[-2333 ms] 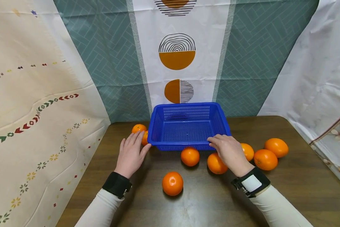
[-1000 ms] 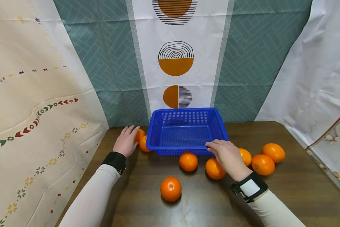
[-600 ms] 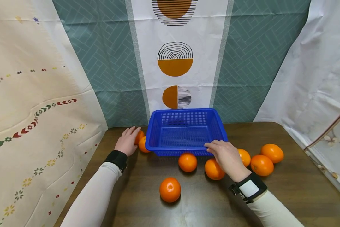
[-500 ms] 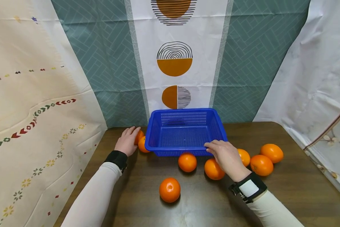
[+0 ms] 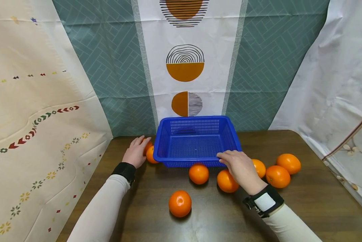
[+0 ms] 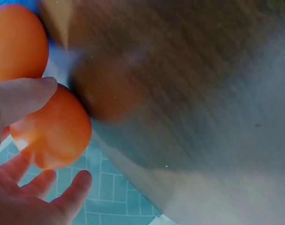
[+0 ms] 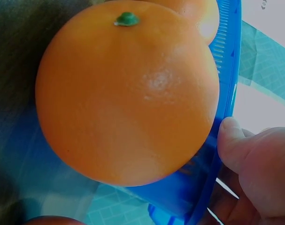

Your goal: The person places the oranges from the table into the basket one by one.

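Observation:
In the head view my left hand [image 5: 135,152] is at the back left, with its thumb and fingers around an orange [image 6: 57,129], as the left wrist view shows. A second orange [image 5: 150,154] lies against it, beside the blue plastic basket [image 5: 196,159]. My right hand [image 5: 240,167] pinches the basket's front rim near its right corner. The thumb [image 7: 230,129] is on the near side of the rim, with the fingers beyond it. Below that hand lies an orange with a green stem end [image 7: 133,93]. No fruit shows inside the basket.
One orange [image 5: 199,173] sits before the basket and another [image 5: 180,203] nearer on the brown wooden table [image 5: 156,222]. Several more, including this orange [image 5: 278,176], are at the right. Patterned cloth [image 5: 120,67] hangs along the back and sides.
My left hand has gone from the basket's front-left corner to the orange at the far left and now grips it. My right hand stays on the rim. The head view has shifted slightly.

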`<state>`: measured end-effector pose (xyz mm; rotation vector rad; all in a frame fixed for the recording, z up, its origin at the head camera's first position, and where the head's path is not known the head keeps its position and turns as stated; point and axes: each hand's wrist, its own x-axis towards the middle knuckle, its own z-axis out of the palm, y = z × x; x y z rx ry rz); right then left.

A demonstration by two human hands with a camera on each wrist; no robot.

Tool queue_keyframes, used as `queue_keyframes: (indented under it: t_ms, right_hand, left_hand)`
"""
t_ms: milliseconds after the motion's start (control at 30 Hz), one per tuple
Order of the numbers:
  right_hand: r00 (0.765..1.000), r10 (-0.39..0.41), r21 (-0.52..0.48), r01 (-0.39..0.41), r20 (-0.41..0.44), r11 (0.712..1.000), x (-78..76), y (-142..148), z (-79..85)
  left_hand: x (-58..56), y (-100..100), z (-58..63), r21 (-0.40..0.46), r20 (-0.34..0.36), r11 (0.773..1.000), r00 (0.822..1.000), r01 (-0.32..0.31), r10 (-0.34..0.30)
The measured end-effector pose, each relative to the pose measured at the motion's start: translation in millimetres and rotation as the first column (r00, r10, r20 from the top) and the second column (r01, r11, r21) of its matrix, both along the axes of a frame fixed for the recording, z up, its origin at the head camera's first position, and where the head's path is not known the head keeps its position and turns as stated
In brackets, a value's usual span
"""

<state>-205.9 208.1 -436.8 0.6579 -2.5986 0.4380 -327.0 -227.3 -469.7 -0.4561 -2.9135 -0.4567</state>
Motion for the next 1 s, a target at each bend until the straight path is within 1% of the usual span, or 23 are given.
queue_keyframes:
  t_ms: [233, 333, 500, 733, 867, 1000]
  right_hand:
    - [1.0, -0.003, -0.004, 0.003, 0.002, 1.0, -0.9, 0.4, -1.1]
    - [1.0, -0.005, -0.002, 0.005, 0.005, 1.0, -1.2, 0.6, -1.8]
    - [1.0, -0.002, -0.003, 0.002, -0.002, 1.0, -1.0, 0.8, -2.1]
    - [1.0, 0.002, -0.007, -0.002, -0.007, 1.0, 0.5, 0.7, -1.6]
    - [1.0, 0.001, -0.007, -0.001, -0.008, 1.0, -0.1, 0.7, -1.6]
    - [1.0, -0.002, -0.007, 0.002, -0.003, 1.0, -0.1, 0.8, -1.5]
  left_hand:
    - [0.1, 0.1, -2.0, -0.011, -0.048, 1.0, 0.999, -0.001, 0.0]
    - [-0.2, 0.2, -1.7, -0.017, -0.054, 1.0, 0.999, -0.001, 0.0]
    - [0.1, 1.2, 0.6, -0.014, -0.04, 1.0, 0.999, -0.017, 0.017]
    - [0.1, 2.5, -0.2, 0.013, 0.007, 0.999, 0.999, -0.034, 0.034]
    - [0.6, 1.7, -0.5, 0.018, 0.006, 0.999, 0.999, -0.048, 0.048]
    - [3.5, 2.3, 2.3, 0.016, 0.001, 0.999, 0.999, -0.048, 0.048]
